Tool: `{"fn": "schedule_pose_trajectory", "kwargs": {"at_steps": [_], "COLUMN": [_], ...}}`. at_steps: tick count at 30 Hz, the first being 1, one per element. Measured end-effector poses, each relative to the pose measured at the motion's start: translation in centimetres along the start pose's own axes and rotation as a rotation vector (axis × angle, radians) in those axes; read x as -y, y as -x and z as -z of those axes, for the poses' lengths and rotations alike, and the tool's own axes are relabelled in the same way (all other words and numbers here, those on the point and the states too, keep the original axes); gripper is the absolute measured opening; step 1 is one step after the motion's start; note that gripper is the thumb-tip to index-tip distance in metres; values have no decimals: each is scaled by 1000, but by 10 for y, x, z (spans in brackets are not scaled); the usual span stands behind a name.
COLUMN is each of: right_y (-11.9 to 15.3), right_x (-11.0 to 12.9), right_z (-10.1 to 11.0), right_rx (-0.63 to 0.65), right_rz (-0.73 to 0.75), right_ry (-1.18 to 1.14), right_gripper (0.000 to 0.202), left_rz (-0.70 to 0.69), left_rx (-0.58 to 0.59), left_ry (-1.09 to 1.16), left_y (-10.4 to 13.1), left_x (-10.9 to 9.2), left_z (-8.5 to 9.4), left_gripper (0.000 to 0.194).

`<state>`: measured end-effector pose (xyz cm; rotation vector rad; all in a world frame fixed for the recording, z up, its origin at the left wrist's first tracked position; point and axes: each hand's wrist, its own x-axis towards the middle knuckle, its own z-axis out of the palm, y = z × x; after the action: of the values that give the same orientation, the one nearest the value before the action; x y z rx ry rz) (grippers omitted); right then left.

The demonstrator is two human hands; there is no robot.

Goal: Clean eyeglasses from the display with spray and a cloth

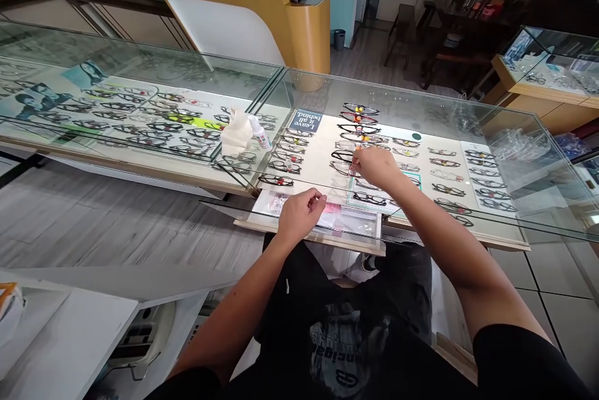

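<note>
Black shirt (369, 353), left grip (302, 216) above open drawer (337, 242), right grip (372, 167) beside eyeglasses (343, 155)

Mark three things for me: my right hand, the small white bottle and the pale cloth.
Right hand (375, 166): head view, on the back of the hand.
Small white bottle (259, 131): head view, on its body.
Pale cloth (235, 133): head view, on the middle of its crumpled surface.

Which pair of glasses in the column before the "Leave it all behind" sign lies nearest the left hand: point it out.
The dark-framed pair at the column's front end, by the left hand; the others lie farther back, toward the sign.
</note>
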<state>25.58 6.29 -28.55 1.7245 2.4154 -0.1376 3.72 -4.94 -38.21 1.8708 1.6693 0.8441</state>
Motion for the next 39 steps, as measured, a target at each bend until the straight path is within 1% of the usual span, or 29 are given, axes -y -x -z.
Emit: {"fn": "schedule_pose_trajectory", "kwargs": {"at_steps": [5, 8, 9, 11, 13, 14, 16, 19, 22, 26, 28, 32, 35, 37, 39], "right_y": [-8, -7, -5, 2, 10, 15, 21, 23, 24, 28, 29, 21, 15, 17, 27], "right_x": [-2, -2, -2, -4, -7, -8, -9, -7, -4, -4, -5, -5, -3, -3, -4], "right_z": [0, 0, 0, 1, 3, 4, 6, 8, 8, 5, 2, -3, -3, -1, 0], "right_rx": [-20, -27, -28, -44, -85, -112, -151, -140, -106, -49, -42, -57, -69, -99, -149], "right_rz": [-9, -12, -15, -21, -30, -36, -50, -52, -44, -65, -70, -69, -79, -81, -84], "right_ry": [-1, -5, -6, -13, -26, -34, -44, -43, -53, -32, -19, -29, -45, -62, -106], "right_gripper": [32, 32, 32, 32, 33, 33, 32, 29, 28, 29, 30, 29, 28, 28, 30], "left_rz": [-16, -71, -121, -292, -479, -544, -596, -601, -573, -534, -530, -528, -542, -553, -546], "left_rx": [0, -27, -40, -30, 22, 49, 69, 63, 60, 35, 12, -31, -40, -55, -93], "left_ry": [-33, -97, -121, -163, -204, -228, -275, -318, -321, -311, -321, -341, -338, -335, -329], "left_y": [1, 3, 4, 5, 6, 6, 5, 3, 1, 2, 2, 0, -4, -7, -7], "left_x": [1, 2, 3, 8, 14, 17, 22, 25, 24, 22, 21, 22, 23, 24, 23], "left_z": [-2, -3, -3, -1, 2, 3, 3, 1, -3, -4, -5, -6, -6, -7, -9], "left_gripper": [35, 37, 37, 38, 50, 59, 70, 72, 72, 71, 73, 80, 80, 80, 79]}}
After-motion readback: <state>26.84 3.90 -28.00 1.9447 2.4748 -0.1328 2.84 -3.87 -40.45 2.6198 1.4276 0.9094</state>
